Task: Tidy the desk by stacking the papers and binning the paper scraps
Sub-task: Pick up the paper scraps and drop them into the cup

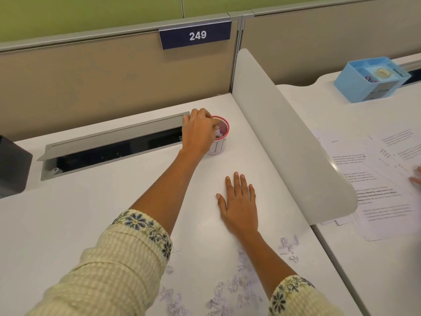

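Note:
A small white bin with a pink mesh rim [222, 142] stands at the back of the white desk [91, 213]. My left hand [199, 131] reaches over its mouth, fingers bunched and pointing down, pinching pale paper scraps [218, 133] just inside the rim. My right hand [239, 201] lies flat on the desk with fingers spread, holding nothing. More torn paper scraps [230, 290] are scattered along the near edge, some beside my right forearm [288, 246]. Printed papers [382, 190] lie fanned out on the neighbouring desk to the right.
A white curved divider [296, 142] separates the two desks. An open grey cable tray [109, 147] runs along the back left, with a black object [13, 165] at the far left. A blue organiser [371, 78] sits back right. Another person's fingertips [417, 179] touch the papers.

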